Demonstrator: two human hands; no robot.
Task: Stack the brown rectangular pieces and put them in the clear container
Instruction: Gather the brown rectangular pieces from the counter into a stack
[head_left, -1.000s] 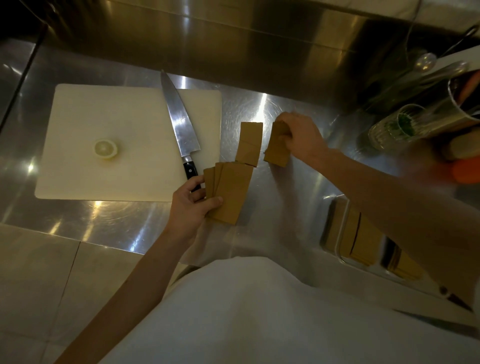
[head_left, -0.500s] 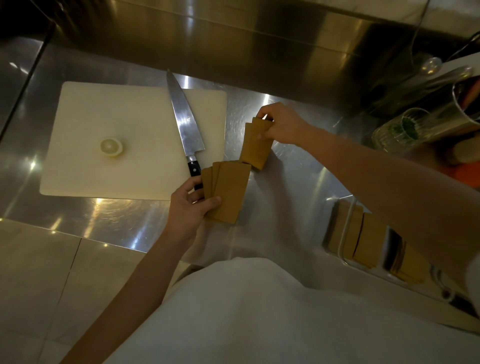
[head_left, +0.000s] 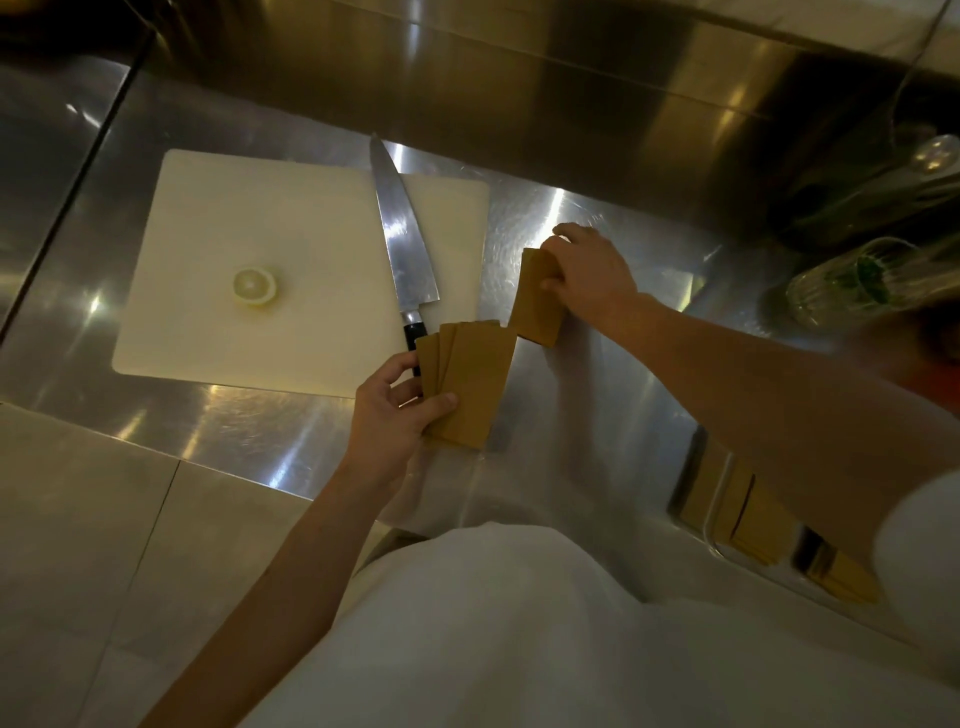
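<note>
My left hand (head_left: 390, 415) grips a fanned stack of brown rectangular pieces (head_left: 475, 384) on the steel counter, thumb on top of its near edge. Just beyond it, my right hand (head_left: 589, 275) holds a smaller pile of brown pieces (head_left: 537, 299) by its far end, touching the fan's far corner. The clear container (head_left: 724, 499) sits at the lower right, partly hidden under my right forearm, with more brown pieces (head_left: 753, 525) lying inside.
A white cutting board (head_left: 249, 218) lies to the left with a lemon slice (head_left: 254, 285) and a large chef's knife (head_left: 402, 244) on its right edge. A glass with greens (head_left: 857, 280) stands at the far right. The counter edge runs below my left hand.
My right hand carried its small pile left onto the single piece beyond the fan and now holds the combined pile there. My left hand has kept its grip on the fan.
</note>
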